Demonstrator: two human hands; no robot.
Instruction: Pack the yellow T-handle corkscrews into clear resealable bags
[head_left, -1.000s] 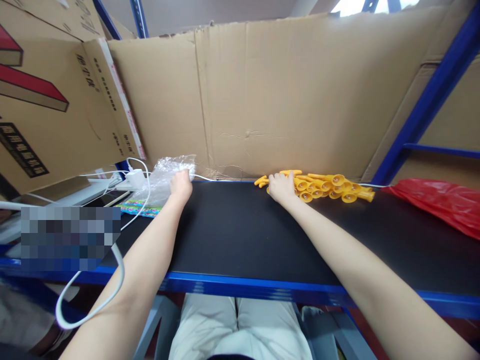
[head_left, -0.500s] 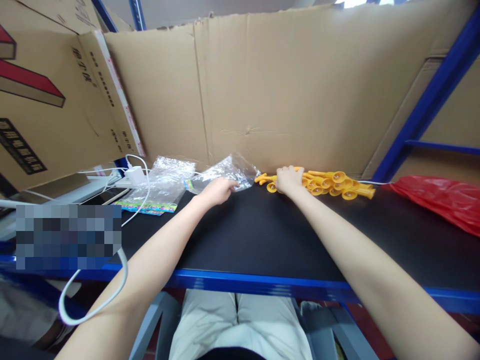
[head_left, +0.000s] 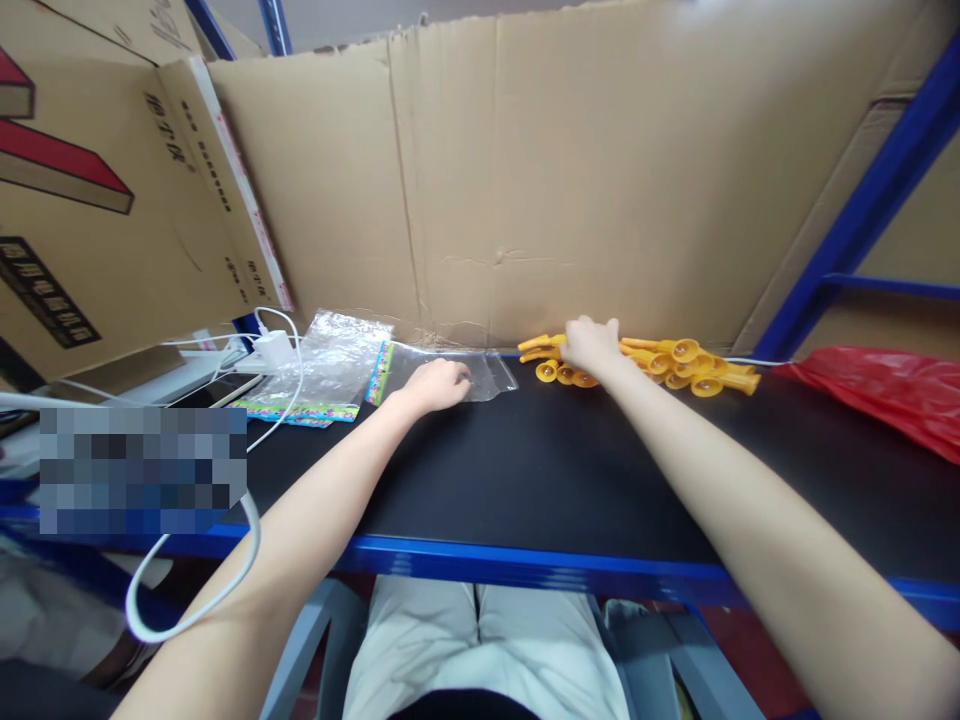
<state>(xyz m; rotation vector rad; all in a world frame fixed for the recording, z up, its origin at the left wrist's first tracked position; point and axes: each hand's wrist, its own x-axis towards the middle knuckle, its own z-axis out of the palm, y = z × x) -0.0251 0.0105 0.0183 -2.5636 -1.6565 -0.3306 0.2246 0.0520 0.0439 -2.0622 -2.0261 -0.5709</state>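
Observation:
My left hand (head_left: 437, 384) lies on a clear plastic bag (head_left: 487, 370) that is flat on the black tabletop (head_left: 525, 470); its fingers are curled down onto the bag. My right hand (head_left: 592, 345) rests on the left end of a heap of yellow plastic spoon-like pieces (head_left: 675, 365) at the back of the table, fingers bent over several of them. A stack of more clear bags with colourful printed edges (head_left: 330, 370) lies to the left of my left hand.
A cardboard wall (head_left: 525, 170) stands behind the table. A white charger and cables (head_left: 270, 350) sit at back left near a phone (head_left: 225, 385). A red plastic bag (head_left: 885, 400) lies at right. Blue shelf posts (head_left: 862, 200) frame the right side.
My left hand pulled one clear bag from the stack rightward and laid it flat on the table. My right hand shifted slightly right onto the yellow pieces.

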